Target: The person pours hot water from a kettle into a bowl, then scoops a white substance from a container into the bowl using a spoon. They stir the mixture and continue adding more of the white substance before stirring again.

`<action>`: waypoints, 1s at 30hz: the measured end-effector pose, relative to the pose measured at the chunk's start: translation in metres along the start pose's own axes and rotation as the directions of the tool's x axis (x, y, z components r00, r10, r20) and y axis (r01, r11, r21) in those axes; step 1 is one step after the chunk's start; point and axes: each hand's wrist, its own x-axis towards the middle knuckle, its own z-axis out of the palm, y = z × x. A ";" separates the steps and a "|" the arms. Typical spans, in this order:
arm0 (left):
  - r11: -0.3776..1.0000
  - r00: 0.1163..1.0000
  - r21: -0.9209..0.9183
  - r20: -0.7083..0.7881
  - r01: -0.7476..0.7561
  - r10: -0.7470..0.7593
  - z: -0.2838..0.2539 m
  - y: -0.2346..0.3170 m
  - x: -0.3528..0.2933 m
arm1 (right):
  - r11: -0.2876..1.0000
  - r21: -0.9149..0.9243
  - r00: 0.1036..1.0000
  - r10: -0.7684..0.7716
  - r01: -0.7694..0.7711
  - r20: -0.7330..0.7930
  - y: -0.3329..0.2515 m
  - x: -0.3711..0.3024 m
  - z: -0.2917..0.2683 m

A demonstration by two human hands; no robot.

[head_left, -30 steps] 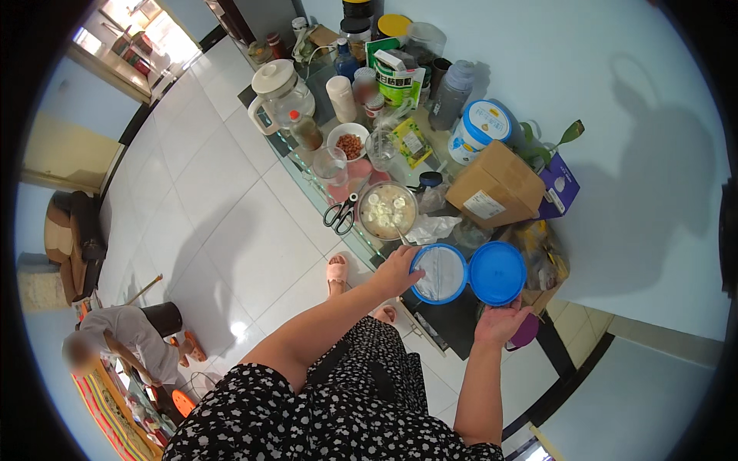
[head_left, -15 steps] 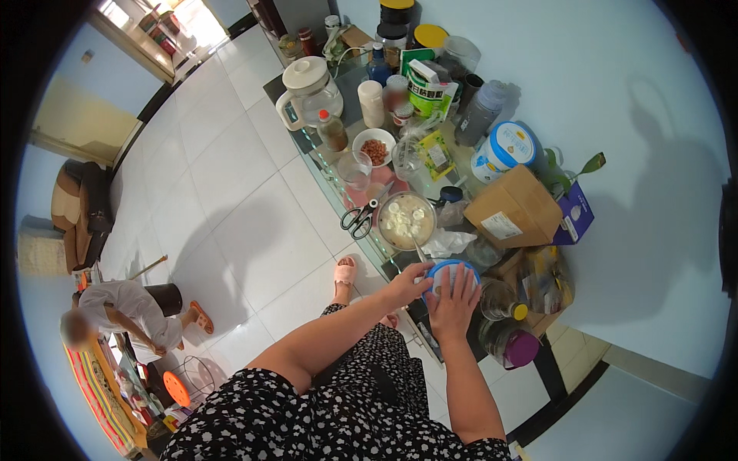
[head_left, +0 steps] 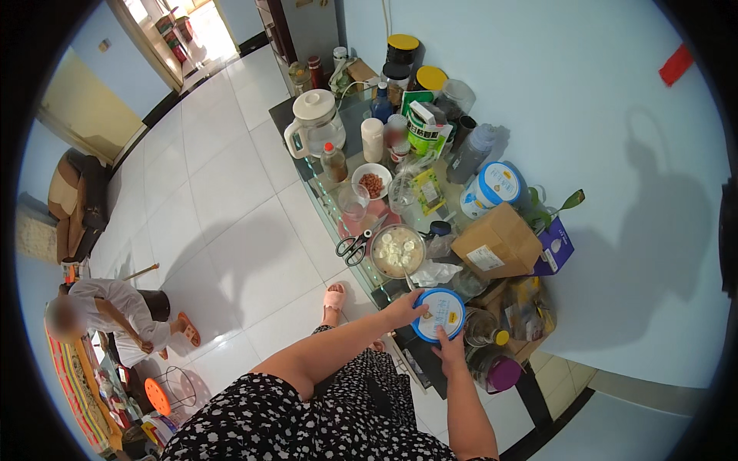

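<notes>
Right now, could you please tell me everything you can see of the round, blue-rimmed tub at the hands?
The tub shows from above as a round container, plastic by its look. Its lid has a bright blue rim and a pale, printed top with a small yellow patch. The lid is down and looks shut, hiding most of the body. The left hand touches its left rim, the right hand its lower edge. It is over the table's dark part; whether it rests there, I cannot tell.
</notes>
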 end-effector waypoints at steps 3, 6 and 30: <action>0.999 0.999 0.041 0.032 -0.027 0.026 -0.006 0.005 -0.017 | 0.993 0.090 0.995 0.070 -0.076 0.068 -0.006 -0.021 0.007; 0.997 0.993 -0.064 0.108 -0.034 0.041 -0.010 0.010 -0.055 | 0.994 0.109 0.997 -0.007 -0.001 0.074 -0.024 -0.067 0.007; 0.854 0.941 -0.410 -0.034 -0.321 0.337 -0.138 0.103 0.137 | 0.885 -0.150 0.897 -0.441 0.440 0.028 -0.182 0.124 0.116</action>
